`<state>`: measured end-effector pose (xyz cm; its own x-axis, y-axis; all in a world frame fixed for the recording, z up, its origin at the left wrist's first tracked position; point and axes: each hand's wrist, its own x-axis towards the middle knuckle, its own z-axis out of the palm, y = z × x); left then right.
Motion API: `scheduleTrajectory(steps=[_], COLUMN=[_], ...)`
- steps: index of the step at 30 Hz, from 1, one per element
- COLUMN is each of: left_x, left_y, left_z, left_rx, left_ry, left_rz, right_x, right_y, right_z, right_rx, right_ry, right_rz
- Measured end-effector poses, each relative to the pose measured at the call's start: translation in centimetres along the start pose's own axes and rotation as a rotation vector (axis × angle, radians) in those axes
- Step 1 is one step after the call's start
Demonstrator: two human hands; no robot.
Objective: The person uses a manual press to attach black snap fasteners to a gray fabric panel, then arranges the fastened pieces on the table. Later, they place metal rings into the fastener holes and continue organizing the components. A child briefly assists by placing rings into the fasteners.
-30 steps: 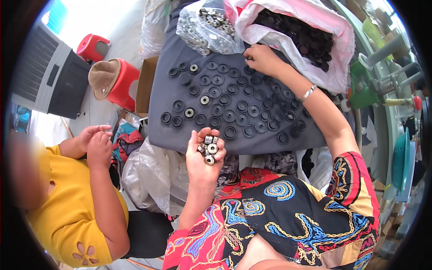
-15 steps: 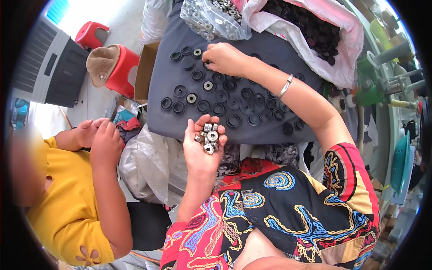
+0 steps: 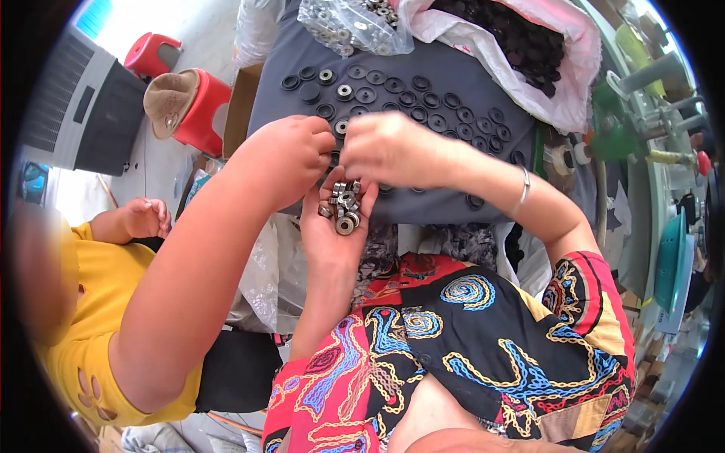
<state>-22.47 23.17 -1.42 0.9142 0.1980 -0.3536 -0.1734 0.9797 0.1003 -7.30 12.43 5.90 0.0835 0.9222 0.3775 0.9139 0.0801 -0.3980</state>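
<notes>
Palm up, my left hand (image 3: 321, 230) cups a small heap of shiny metal ball bearings (image 3: 346, 204) at the near edge of the dark grey cloth. My right hand (image 3: 404, 151) is just above its fingertips, curled and blurred by motion; whether it holds anything cannot be seen. Beside it, nearly touching, is the co-worker's closed hand (image 3: 291, 158), reaching in from the left. Round black plastic wheels (image 3: 436, 122) lie spread over the cloth. A few carry a bearing in the centre, such as one wheel (image 3: 344, 92) beyond my right hand.
A clear plastic bag of metal parts (image 3: 355, 26) and a white sack (image 3: 578, 83) of black parts stand on the far side of the cloth-covered surface (image 3: 272, 113). Red stools (image 3: 208, 113) and a grey crate (image 3: 98, 106) are at the left. Green machinery (image 3: 615, 121) stands at the right.
My right hand has moved from the far-left wheels back towards my left hand; a wheel with a bearing shows where it was. The co-worker's hand has reached in from the left.
</notes>
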Motion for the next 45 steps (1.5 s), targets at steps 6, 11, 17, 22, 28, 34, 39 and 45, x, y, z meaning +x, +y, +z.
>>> scheduleTrajectory(steps=[6,11,17,22,28,34,39,45], left_x=[-0.4,-0.5,-0.6,-1.0,-1.2,-1.3,-1.3,-1.7], left_y=[-1.1,-1.1,-1.2,-0.5,0.0,-0.2,-0.1,-0.1], left_z=[1.1,-0.7,0.6,-0.1,-0.5,0.0,0.0,0.7], left_rx=[0.026,-0.003,0.028,0.023,0.007,0.006,0.006,0.018], left_ry=[0.185,0.127,0.139,0.122,0.106,0.1,0.079,0.104], left_rz=[-0.06,-0.125,-0.122,-0.137,-0.129,-0.148,-0.147,-0.134], right_x=[-1.9,-2.1,-0.4,-0.8,-2.2,-1.0,0.9,5.2], right_y=[-2.9,-2.5,1.2,14.2,17.8,16.8,12.9,12.5], right_z=[1.2,1.2,-1.0,-2.6,-2.4,-3.1,-2.4,-0.1], right_rx=[0.011,-0.024,0.034,-0.084,-0.154,-0.439,-0.348,-0.313], right_ry=[-0.177,-0.292,0.257,0.261,0.115,-0.105,0.057,-0.006], right_rz=[-0.067,-0.113,0.221,0.713,0.721,0.583,0.356,0.391])
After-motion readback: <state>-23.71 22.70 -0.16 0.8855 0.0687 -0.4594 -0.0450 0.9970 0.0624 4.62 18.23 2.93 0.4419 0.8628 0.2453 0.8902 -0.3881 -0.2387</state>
